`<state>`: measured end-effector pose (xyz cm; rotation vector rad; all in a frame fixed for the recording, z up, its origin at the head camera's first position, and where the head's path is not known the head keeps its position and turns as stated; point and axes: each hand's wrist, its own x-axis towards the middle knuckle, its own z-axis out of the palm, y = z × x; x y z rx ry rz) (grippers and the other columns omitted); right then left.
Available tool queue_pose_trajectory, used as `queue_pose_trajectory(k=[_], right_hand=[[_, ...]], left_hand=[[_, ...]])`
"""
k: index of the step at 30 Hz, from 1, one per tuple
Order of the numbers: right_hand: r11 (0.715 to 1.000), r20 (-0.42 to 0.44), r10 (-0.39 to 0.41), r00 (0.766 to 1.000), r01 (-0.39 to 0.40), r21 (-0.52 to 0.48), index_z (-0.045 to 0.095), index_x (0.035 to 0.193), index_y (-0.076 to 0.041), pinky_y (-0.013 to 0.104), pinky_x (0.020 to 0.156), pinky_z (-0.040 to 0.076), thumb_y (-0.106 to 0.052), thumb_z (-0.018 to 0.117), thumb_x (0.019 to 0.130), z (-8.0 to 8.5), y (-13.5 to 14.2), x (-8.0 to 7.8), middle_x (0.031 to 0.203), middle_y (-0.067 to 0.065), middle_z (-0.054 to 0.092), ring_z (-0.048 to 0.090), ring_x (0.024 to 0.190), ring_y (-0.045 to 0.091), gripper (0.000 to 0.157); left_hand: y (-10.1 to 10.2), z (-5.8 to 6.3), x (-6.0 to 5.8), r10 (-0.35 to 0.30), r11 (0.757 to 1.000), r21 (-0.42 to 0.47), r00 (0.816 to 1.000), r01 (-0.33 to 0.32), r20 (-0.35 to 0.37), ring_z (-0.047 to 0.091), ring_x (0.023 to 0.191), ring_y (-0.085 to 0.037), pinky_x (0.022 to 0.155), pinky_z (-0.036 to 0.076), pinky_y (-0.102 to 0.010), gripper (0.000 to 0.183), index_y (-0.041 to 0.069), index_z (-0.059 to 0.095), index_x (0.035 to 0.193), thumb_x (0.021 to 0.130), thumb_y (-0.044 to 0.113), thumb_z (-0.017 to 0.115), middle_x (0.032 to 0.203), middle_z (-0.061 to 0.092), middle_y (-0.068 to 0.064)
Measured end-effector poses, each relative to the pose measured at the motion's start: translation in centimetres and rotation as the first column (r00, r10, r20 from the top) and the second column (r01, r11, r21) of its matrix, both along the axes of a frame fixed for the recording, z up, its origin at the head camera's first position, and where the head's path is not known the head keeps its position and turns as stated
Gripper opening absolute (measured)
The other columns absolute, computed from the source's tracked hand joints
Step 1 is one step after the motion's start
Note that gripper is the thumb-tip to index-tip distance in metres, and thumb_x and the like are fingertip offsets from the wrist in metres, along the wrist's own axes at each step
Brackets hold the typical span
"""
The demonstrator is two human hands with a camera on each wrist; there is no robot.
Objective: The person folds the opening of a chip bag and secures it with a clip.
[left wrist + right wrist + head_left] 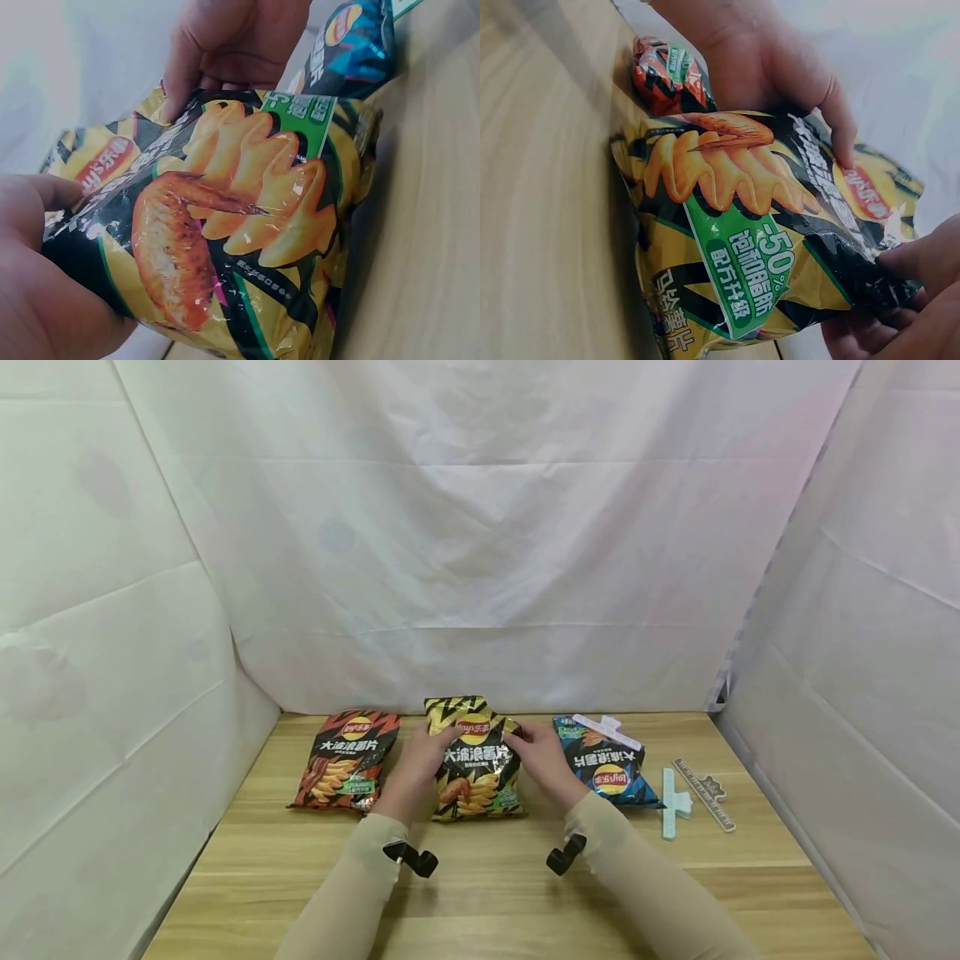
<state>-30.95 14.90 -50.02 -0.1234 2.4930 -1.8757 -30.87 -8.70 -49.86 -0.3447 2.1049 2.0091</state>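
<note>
A yellow-and-black chip bag (pixel 477 787) stands propped up in the middle of the wooden table, chicken wing and ridged chips on its front. Its top edge is stepped, lower on the right. My left hand (pixel 422 762) grips the bag's left side, thumb (pixel 56 193) lying on the front near the logo. On the opposite side my right hand (pixel 551 762) pinches the upper edge, its thumb (pixel 904 260) in front and other fingers curled behind. The foil is creased by the right thumb. Fingers behind the bag are partly hidden.
A red chip bag (pixel 348 760) lies to the left. On the right lies a blue chip bag (pixel 600 764) with a whitish sealing clip (pixel 609 731) across its far end. Beside it are a mint-green clip (pixel 669 806) and a pale clip (pixel 705 795). White cloth (pixel 480 543) encloses the table.
</note>
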Motion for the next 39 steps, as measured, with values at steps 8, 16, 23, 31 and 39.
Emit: queue_pose_trajectory(k=[8, 16, 23, 31, 39], right_hand=[[1.0, -0.077, -0.004, 0.997, 0.006, 0.028, 0.079, 0.114, -0.008, 0.041, 0.087, 0.054, -0.031, 0.072, 0.111, 1.5, 1.5, 2.6, 0.108, 0.007, 0.075, 0.067, 0.101, 0.023, 0.024], [0.998, -0.19, 0.058, 0.98, -0.056, 0.02, 0.077, 0.108, -0.007, 0.034, 0.075, 0.048, -0.027, 0.071, 0.112, 2.7, 3.3, 4.4, 0.095, 0.008, 0.074, 0.063, 0.086, 0.024, 0.021], [0.996, -0.218, 0.086, 0.972, -0.086, 0.009, 0.08, 0.119, -0.004, 0.029, 0.081, 0.054, -0.019, 0.072, 0.111, 3.5, 4.4, 5.7, 0.107, 0.01, 0.081, 0.072, 0.093, 0.02, 0.018], [0.994, -0.197, 0.104, 0.975, -0.108, -0.01, 0.08, 0.119, -0.007, 0.031, 0.064, 0.044, -0.016, 0.071, 0.111, 4.1, 5.0, 7.0, 0.099, 0.01, 0.079, 0.048, 0.065, 0.015, 0.015], [0.993, -0.231, 0.114, 0.966, -0.115, 0.01, 0.08, 0.117, -0.007, 0.03, 0.061, 0.043, -0.015, 0.071, 0.111, 4.2, 5.5, 7.4, 0.094, 0.011, 0.077, 0.05, 0.063, 0.014, 0.013]], left_hand=[[1.3, 1.8, 1.4, -0.084, 0.995, 0.027, 0.961, 0.095, -0.263, 0.061, 0.132, -0.037, 0.114, 0.049, -0.056, 0.052, 0.003, 0.063, 0.145, 0.105, 0.033, 0.077, 0.139, 0.067, -0.018], [1.7, 3.5, 3.3, -0.146, 0.985, 0.031, 0.913, 0.17, -0.382, 0.062, 0.099, -0.021, 0.085, 0.052, -0.035, 0.029, 0.004, 0.068, 0.126, 0.105, 0.021, 0.079, 0.118, 0.072, -0.011], [1.6, 4.7, 4.8, -0.219, 0.973, -0.029, 0.874, 0.229, -0.434, 0.066, 0.103, -0.021, 0.088, 0.054, -0.037, 0.029, 0.006, 0.071, 0.127, 0.105, 0.022, 0.08, 0.122, 0.075, -0.009], [1.4, 5.3, 5.8, -0.275, 0.957, -0.044, 0.853, 0.286, -0.444, 0.07, 0.115, -0.023, 0.096, 0.058, -0.038, 0.034, 0.007, 0.07, 0.134, 0.106, 0.025, 0.079, 0.129, 0.074, -0.01], [1.3, 5.8, 6.4, -0.324, 0.938, -0.052, 0.815, 0.342, -0.481, 0.07, 0.125, -0.024, 0.103, 0.058, -0.04, 0.036, 0.011, 0.068, 0.141, 0.107, 0.022, 0.077, 0.135, 0.073, -0.008]])
